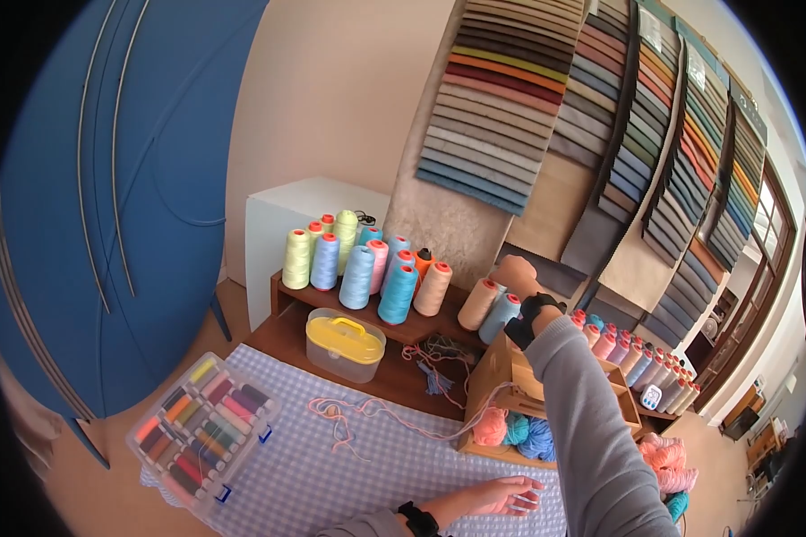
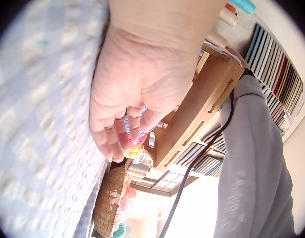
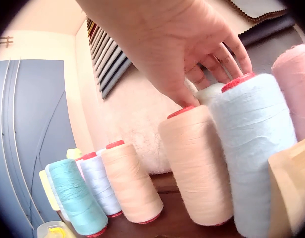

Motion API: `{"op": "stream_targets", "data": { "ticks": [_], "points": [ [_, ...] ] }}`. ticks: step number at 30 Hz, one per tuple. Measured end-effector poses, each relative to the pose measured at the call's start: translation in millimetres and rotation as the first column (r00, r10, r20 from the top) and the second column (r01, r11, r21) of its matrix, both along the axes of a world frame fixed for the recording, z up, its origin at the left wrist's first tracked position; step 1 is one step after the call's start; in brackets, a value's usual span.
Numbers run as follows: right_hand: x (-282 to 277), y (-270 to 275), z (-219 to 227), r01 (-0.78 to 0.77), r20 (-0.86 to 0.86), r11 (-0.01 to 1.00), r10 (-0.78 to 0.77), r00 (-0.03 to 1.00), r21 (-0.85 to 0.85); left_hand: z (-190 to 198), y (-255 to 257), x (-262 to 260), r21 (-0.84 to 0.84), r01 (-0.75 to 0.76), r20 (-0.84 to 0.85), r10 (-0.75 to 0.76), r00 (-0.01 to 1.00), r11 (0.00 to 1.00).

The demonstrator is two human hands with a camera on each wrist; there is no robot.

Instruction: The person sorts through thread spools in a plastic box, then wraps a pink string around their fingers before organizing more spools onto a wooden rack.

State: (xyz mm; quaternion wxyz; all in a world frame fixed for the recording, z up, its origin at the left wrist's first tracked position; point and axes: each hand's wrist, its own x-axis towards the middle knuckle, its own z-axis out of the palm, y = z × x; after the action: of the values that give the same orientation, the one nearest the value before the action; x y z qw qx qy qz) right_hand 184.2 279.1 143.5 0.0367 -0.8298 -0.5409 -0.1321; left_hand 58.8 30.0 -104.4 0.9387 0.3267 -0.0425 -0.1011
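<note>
In the head view my right hand [image 1: 516, 271] is behind a peach thread cone [image 1: 478, 302] and a light blue one [image 1: 500, 317]. Up close in the right wrist view, the bent fingers and thumb of that hand [image 3: 199, 54] are around the top of a whitish cone [image 3: 211, 92], their tips partly hidden by the peach cone [image 3: 197, 166] and the light blue cone [image 3: 254, 148]. My left hand [image 1: 503, 495] lies over the checked cloth [image 1: 331, 474] with loosely bent fingers and holds nothing; the left wrist view shows its palm [image 2: 145, 74].
Several thread cones [image 1: 356, 277] line the shelf. A yellow-lidded box [image 1: 345, 345], a spool case [image 1: 204, 425] and loose pink yarn [image 1: 367, 407] are to the left. A wooden box [image 1: 501, 367] with yarn balls [image 1: 535, 440] stands below my right arm. Fabric samples [image 1: 501, 98] hang behind.
</note>
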Motion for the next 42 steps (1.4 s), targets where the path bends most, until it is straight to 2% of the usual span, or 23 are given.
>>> {"op": "stream_targets", "data": {
  "ticks": [2, 5, 7, 8, 10, 11, 13, 17, 23, 25, 26, 28, 29, 31, 32, 34, 35, 37, 42],
  "points": [
    [-3, -3, 2, 0.046, -0.031, 0.999, -0.046, 0.998, -0.022, 1, 0, 0, -0.005, 0.003, 0.003, -0.003, 1.000, 1.000],
    [28, 20, -15, -0.037, -0.038, 0.995, 0.034, 0.999, -0.094, 6, 0, -4, -0.007, -0.005, -0.011, 0.005, 1.000, 1.000],
    [48, 37, -29, -0.312, 0.058, 0.941, 0.322, 0.945, -0.130, 7, 0, -5, 0.001, -0.006, -0.013, 0.006, 1.000, 1.000],
    [49, 37, -28, -0.312, 0.060, 0.941, 0.322, 0.945, -0.131, 7, 0, -4, 0.000, -0.007, -0.011, 0.007, 1.000, 1.000],
    [29, 18, -14, -0.159, -0.104, 0.982, 0.148, 0.983, -0.105, 4, 0, -2, -0.015, 0.006, -0.010, -0.006, 1.000, 1.000],
    [23, 14, -10, -0.160, -0.104, 0.982, 0.149, 0.983, -0.104, 3, 0, -2, -0.014, 0.005, -0.010, -0.005, 1.000, 1.000],
    [24, 15, -8, -0.145, -0.056, 0.968, 0.137, 0.989, -0.206, 2, 0, -1, -0.019, 0.011, -0.007, -0.011, 1.000, 1.000],
    [27, 20, -12, -0.196, -0.038, 0.956, 0.193, 0.981, -0.219, 4, 0, -3, -0.021, 0.010, -0.009, -0.010, 1.000, 1.000],
    [19, 13, -6, -0.115, -0.038, 0.992, 0.113, 0.993, -0.061, 6, 0, -4, 0.002, 0.002, -0.005, -0.002, 1.000, 1.000],
    [9, 8, 1, -0.097, 0.000, 0.988, 0.098, 0.995, 0.117, 4, 1, -2, -0.003, 0.012, -0.005, -0.012, 1.000, 1.000],
    [3, 8, 5, -0.096, 0.000, 0.988, 0.097, 0.995, 0.117, 2, 1, -1, -0.003, 0.013, -0.005, -0.013, 1.000, 1.000],
    [-11, 8, 9, -0.210, 0.032, 0.967, 0.208, 0.978, 0.142, 0, 0, 2, 0.011, 0.011, -0.010, -0.011, 1.000, 1.000],
    [-18, 8, 8, -0.206, 0.031, 0.968, 0.203, 0.979, 0.142, 1, -1, 2, 0.010, 0.015, -0.011, -0.015, 1.000, 1.000],
    [-35, 9, 6, -0.525, 0.060, 0.843, 0.522, 0.851, 0.119, 2, 0, 0, 0.011, 0.006, -0.011, -0.006, 1.000, 1.000],
    [-43, 9, 2, -0.524, 0.059, 0.843, 0.521, 0.852, 0.121, 2, 0, 0, 0.011, 0.007, -0.013, -0.007, 1.000, 1.000],
    [-56, 10, -10, -0.631, -0.010, 0.765, 0.638, 0.770, 0.129, 2, 0, -2, -0.003, 0.005, 0.012, -0.005, 1.000, 1.000],
    [-62, 12, -13, -0.634, -0.010, 0.762, 0.640, 0.768, 0.131, 4, 0, -3, -0.002, 0.001, 0.011, -0.001, 1.000, 1.000],
    [-66, 21, -22, -0.588, -0.093, 0.809, 0.586, 0.805, 0.017, 10, 0, -7, -0.007, -0.017, -0.025, 0.017, 1.000, 1.000],
    [-72, 22, -25, -0.562, -0.123, 0.826, 0.562, 0.818, 0.038, 5, -1, -5, 0.001, -0.030, 0.011, 0.030, 1.000, 1.000]
  ]
}}
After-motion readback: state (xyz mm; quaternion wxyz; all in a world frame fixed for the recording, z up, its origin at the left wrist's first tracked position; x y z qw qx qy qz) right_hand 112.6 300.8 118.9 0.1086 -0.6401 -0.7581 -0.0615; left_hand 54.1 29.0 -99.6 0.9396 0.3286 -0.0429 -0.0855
